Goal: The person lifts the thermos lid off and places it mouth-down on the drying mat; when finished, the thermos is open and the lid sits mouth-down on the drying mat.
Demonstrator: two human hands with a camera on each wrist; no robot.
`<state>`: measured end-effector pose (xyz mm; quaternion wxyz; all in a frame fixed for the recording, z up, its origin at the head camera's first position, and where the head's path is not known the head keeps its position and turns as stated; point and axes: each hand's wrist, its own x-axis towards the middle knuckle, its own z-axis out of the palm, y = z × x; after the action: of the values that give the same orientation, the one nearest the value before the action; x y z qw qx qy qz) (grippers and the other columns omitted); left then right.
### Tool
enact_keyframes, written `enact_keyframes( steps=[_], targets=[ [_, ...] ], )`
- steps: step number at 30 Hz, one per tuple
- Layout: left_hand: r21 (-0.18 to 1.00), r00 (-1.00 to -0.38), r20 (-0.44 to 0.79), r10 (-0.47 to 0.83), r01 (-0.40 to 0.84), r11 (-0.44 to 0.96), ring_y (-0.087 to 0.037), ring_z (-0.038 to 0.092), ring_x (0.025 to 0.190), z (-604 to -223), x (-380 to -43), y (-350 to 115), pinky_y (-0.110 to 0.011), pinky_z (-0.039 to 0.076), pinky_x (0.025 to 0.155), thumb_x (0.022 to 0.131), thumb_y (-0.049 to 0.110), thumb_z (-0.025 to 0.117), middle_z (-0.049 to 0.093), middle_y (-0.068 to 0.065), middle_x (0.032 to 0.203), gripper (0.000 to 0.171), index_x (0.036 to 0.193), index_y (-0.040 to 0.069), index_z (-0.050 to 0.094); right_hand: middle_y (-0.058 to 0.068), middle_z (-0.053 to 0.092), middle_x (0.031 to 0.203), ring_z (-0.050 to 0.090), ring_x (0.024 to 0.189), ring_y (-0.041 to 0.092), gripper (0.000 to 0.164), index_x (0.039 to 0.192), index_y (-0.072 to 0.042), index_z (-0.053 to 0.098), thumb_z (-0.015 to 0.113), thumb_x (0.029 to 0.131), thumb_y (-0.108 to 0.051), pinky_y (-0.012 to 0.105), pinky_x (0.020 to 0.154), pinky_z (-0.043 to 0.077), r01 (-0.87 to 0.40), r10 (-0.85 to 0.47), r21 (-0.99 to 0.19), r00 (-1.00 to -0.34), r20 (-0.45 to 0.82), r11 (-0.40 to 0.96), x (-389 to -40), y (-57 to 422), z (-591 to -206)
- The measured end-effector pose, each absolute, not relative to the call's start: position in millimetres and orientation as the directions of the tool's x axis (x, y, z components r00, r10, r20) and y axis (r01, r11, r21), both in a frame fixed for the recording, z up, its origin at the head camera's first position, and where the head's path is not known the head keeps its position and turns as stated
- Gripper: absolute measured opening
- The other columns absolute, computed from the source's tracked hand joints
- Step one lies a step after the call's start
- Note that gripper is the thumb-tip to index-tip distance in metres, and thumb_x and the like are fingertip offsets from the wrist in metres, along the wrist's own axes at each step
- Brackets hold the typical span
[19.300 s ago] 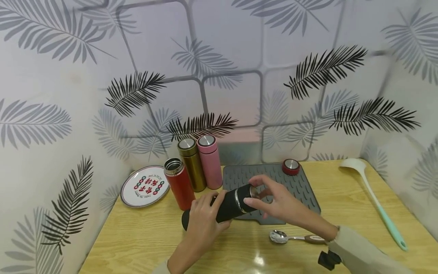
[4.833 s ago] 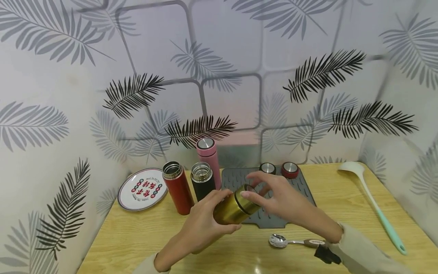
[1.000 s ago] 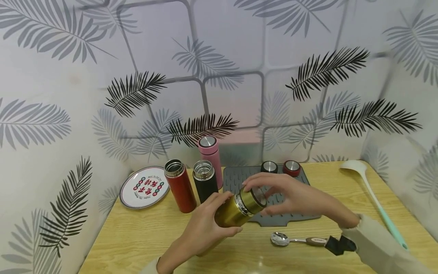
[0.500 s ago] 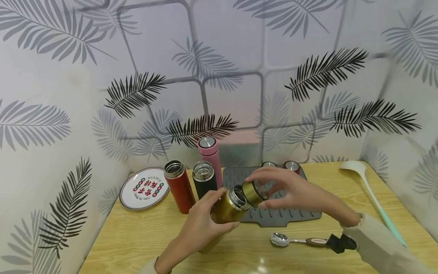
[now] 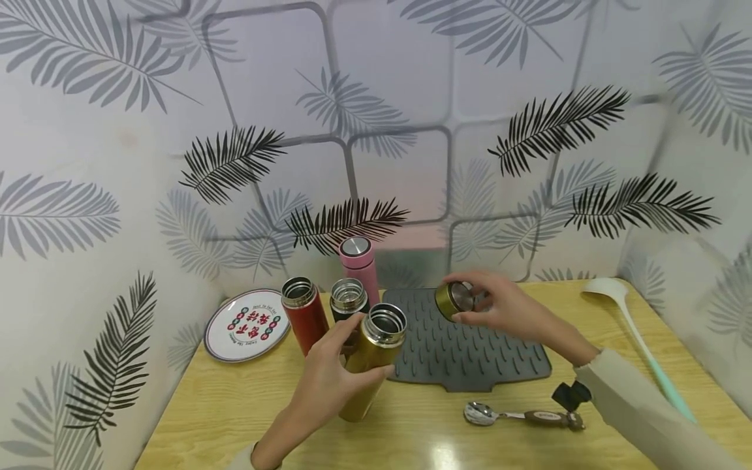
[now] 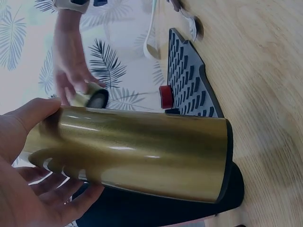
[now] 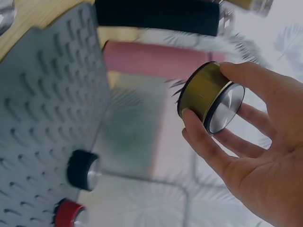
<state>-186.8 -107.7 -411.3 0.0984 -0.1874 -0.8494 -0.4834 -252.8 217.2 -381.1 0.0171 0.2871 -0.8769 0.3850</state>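
My left hand (image 5: 317, 385) grips a gold thermos (image 5: 370, 365) round its body, nearly upright, its steel mouth uncovered. In the left wrist view the thermos base (image 6: 225, 161) shows near the table; I cannot tell whether it touches. Between thumb and fingertips, my right hand (image 5: 499, 303) holds the gold lid (image 5: 448, 301), tilted, above the grey mat (image 5: 458, 352). Behind the gold thermos stand an uncapped black thermos (image 5: 346, 307) and an uncapped red thermos (image 5: 307, 320). A black lid (image 7: 80, 168) and a red lid (image 7: 66, 213) sit on the mat, hidden by my right hand in the head view.
A capped pink thermos (image 5: 365, 271) stands at the back. Left of the bottles is a white plate (image 5: 235, 349) with red lettering. A metal spoon (image 5: 482, 413) lies in front of the mat, and a white ladle (image 5: 631, 316) with a green handle at the right.
The gold lid has come off its thermos and moved right and back over the mat in my right hand. My left hand has brought the gold thermos down and more upright.
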Motion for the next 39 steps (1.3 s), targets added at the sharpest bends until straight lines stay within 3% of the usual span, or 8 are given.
enact_keyframes(
  steps=[4, 11, 22, 29, 34, 39],
  targets=[
    [0.81, -0.92, 0.333, 0.206, 0.391, 0.437, -0.012, 0.065, 0.113, -410.5, -187.0, -112.3, -0.033, 0.057, 0.095, 0.074, 0.028, 0.096, 0.065, 0.009, 0.135, 0.083, 0.148, 0.023, 0.058, 0.016, 0.063, 0.133, 0.068, 0.106, 0.03, 0.059, 0.146, -0.009, 0.058, 0.081, 0.092, -0.015, 0.034, 0.083, 0.062, -0.497, -0.467, -0.667, -0.85, 0.244, 0.555, -268.8, 222.4, -393.4],
    [0.82, -0.922, 0.366, 0.126, 0.383, 0.425, -0.017, 0.064, 0.105, -410.6, -188.7, -118.8, -0.031, 0.059, 0.087, 0.076, 0.026, 0.095, 0.067, 0.004, 0.126, 0.079, 0.145, 0.017, 0.058, 0.022, 0.06, 0.14, 0.066, 0.109, 0.037, 0.06, 0.147, -0.007, 0.057, 0.081, 0.093, -0.017, 0.039, 0.077, 0.06, -0.481, -0.423, -0.622, -0.87, 0.252, 0.618, -291.1, 224.0, -415.3],
    [0.757, -0.871, 0.489, -0.05, 0.395, 0.521, -0.02, 0.066, 0.103, -411.5, -186.4, -135.2, -0.029, 0.058, 0.085, 0.075, 0.021, 0.097, 0.065, -0.007, 0.131, 0.087, 0.148, 0.008, 0.052, 0.026, 0.055, 0.145, 0.062, 0.121, 0.042, 0.061, 0.149, -0.003, 0.055, 0.08, 0.093, -0.013, 0.055, 0.09, 0.057, -0.469, -0.405, -0.54, -0.882, 0.242, 0.699, -323.7, 214.2, -444.0],
    [0.754, -0.874, 0.48, -0.073, 0.369, 0.544, -0.02, 0.065, 0.101, -420.5, -190.8, -144.5, -0.039, 0.059, 0.088, 0.076, 0.022, 0.096, 0.064, -0.008, 0.132, 0.084, 0.147, 0.008, 0.053, 0.026, 0.056, 0.141, 0.06, 0.122, 0.041, 0.06, 0.149, -0.005, 0.055, 0.079, 0.095, -0.017, 0.057, 0.093, 0.055, -0.483, -0.432, -0.46, -0.875, 0.219, 0.745, -341.1, 204.1, -465.1],
    [0.764, -0.871, 0.482, -0.094, 0.365, 0.532, -0.027, 0.065, 0.11, -426.0, -194.9, -147.3, -0.048, 0.059, 0.092, 0.075, 0.017, 0.096, 0.062, -0.014, 0.136, 0.086, 0.147, 0.002, 0.051, 0.023, 0.057, 0.143, 0.062, 0.123, 0.041, 0.061, 0.149, -0.007, 0.056, 0.08, 0.094, -0.02, 0.058, 0.096, 0.054, -0.486, -0.442, -0.396, -0.874, 0.204, 0.779, -348.0, 198.6, -472.9],
    [0.769, -0.875, 0.472, -0.105, 0.351, 0.535, -0.027, 0.062, 0.113, -429.0, -197.9, -148.3, -0.049, 0.06, 0.091, 0.075, 0.014, 0.096, 0.06, -0.016, 0.136, 0.087, 0.147, -0.001, 0.05, 0.023, 0.059, 0.142, 0.06, 0.126, 0.043, 0.06, 0.147, -0.006, 0.058, 0.08, 0.094, -0.021, 0.061, 0.101, 0.051, -0.488, -0.452, -0.369, -0.873, 0.184, 0.791, -355.6, 194.3, -476.7]
  ],
)
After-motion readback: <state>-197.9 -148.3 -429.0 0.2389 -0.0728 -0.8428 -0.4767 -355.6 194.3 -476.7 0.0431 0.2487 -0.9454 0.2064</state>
